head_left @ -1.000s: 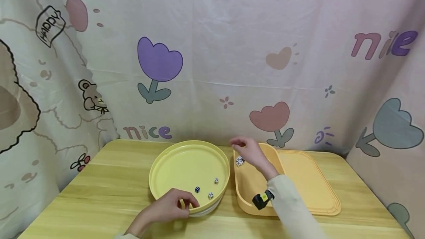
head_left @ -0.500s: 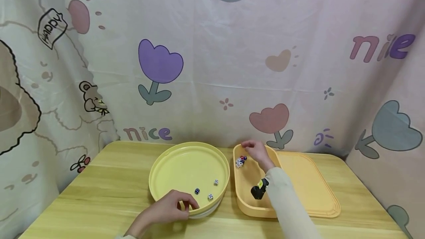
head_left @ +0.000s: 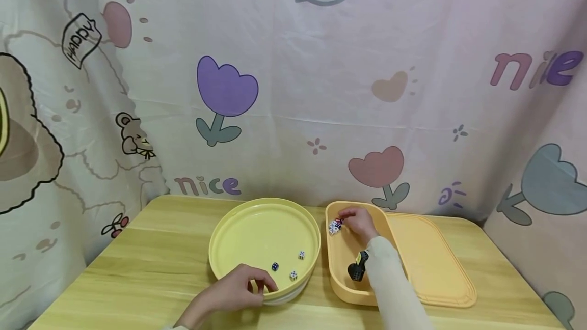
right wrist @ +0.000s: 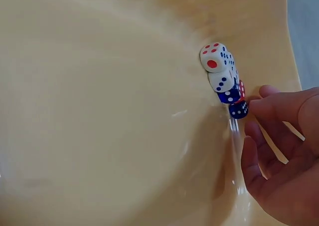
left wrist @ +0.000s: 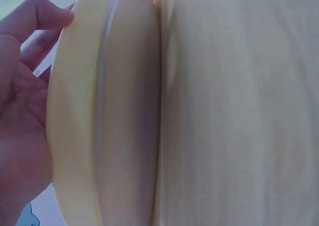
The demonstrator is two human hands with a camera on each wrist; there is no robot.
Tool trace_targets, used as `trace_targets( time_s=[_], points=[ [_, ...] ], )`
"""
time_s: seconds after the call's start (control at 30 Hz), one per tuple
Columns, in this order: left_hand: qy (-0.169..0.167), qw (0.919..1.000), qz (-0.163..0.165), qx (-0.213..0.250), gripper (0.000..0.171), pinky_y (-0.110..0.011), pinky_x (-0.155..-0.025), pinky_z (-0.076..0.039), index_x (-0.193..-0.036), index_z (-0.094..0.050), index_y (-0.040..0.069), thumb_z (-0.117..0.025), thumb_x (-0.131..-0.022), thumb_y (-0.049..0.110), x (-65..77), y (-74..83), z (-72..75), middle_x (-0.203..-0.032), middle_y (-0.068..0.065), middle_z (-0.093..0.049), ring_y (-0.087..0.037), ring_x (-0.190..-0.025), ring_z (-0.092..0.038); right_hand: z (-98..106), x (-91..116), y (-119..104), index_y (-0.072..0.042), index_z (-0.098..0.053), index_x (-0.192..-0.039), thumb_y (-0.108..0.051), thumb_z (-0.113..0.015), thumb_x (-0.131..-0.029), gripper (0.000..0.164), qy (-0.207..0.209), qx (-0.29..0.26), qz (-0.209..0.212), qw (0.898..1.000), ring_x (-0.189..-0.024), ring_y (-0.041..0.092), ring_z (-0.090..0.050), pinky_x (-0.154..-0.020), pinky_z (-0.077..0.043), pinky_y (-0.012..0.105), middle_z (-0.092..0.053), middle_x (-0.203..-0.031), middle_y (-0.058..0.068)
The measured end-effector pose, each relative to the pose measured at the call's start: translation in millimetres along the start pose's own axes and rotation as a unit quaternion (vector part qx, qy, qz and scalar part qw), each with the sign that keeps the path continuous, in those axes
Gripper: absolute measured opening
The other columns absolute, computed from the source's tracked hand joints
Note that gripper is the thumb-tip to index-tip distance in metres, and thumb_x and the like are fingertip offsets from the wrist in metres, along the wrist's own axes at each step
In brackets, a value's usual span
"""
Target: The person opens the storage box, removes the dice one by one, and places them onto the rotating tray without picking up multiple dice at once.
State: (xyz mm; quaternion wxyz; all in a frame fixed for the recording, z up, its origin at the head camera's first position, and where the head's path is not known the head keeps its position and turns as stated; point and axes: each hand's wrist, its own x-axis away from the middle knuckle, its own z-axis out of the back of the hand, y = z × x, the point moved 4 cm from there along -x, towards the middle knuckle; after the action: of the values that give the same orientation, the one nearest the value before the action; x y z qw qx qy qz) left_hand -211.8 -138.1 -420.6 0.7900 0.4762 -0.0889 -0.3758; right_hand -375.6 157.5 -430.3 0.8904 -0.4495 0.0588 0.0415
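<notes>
My left hand (head_left: pixel 238 286) grips the near rim of a round yellow tray (head_left: pixel 247 213), thumb outside and fingers over the edge. In the left wrist view the thumb (left wrist: pixel 47 14) presses the tray's outer wall (left wrist: pixel 75 111). On the tray lie a dark blue die (head_left: pixel 275 266) and two white dice (head_left: pixel 293 275). My right hand (head_left: pixel 359 223) is inside an orange box (head_left: pixel 339 269), beside a cluster of white, blue and red dice (right wrist: pixel 219 71) along its wall. One fingertip touches or nearly touches a dark blue die (right wrist: pixel 238 110); I see no die lifted.
An orange lid (head_left: pixel 440 264) lies flat on the wooden table (head_left: pixel 137 269), right of the box. Behind the table hangs a printed curtain (head_left: pixel 293 90). A black wrist camera (head_left: pixel 357 267) sits on the right wrist, over the box.
My right hand has come down from above the box's far left corner into the box, to the right side of the dice cluster. My left hand keeps its hold on the tray rim.
</notes>
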Motion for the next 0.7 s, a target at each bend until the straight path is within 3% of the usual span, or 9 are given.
trace_targets(
  time_s=[0.23, 0.5, 0.7],
  points=[
    [-0.001, 1.0000, -0.002, 0.005, 0.028, -0.019, -0.058, -0.046, -0.094, -0.072, 0.012, -0.060, -0.076, -0.007, -0.6, -0.7, -1.0, -0.086, 0.011, -0.064, 0.003, -0.071, -0.051, 2, 3, 11, 0.011, -0.071, -0.093, 0.013, -0.062, -0.071, 0.024, 0.004, -0.021, -0.028, 0.999, -0.086, 0.026, -0.058, -0.065, -0.045, 0.025, -0.068, -0.096, 0.019],
    [0.001, 1.0000, 0.001, -0.002, 0.029, -0.019, -0.058, -0.046, -0.094, -0.072, 0.012, -0.060, -0.075, -0.007, -0.4, 1.3, 0.0, -0.085, 0.012, -0.063, 0.003, -0.071, -0.051, 1, 4, 13, 0.010, -0.071, -0.091, 0.008, -0.070, -0.072, 0.019, 0.004, -0.018, -0.033, 0.999, -0.087, 0.028, -0.059, -0.071, -0.045, 0.028, -0.068, -0.094, 0.018],
    [0.003, 0.9999, -0.003, -0.010, 0.029, -0.019, -0.058, -0.047, -0.093, -0.072, 0.012, -0.059, -0.076, -0.007, -0.4, 1.5, 0.3, -0.086, 0.012, -0.064, 0.004, -0.071, -0.050, -3, 1, 15, 0.007, -0.072, -0.086, 0.007, -0.071, -0.072, 0.014, 0.001, -0.005, -0.030, 1.000, -0.078, 0.023, -0.057, -0.066, -0.044, 0.027, -0.068, -0.086, 0.013]
  ],
)
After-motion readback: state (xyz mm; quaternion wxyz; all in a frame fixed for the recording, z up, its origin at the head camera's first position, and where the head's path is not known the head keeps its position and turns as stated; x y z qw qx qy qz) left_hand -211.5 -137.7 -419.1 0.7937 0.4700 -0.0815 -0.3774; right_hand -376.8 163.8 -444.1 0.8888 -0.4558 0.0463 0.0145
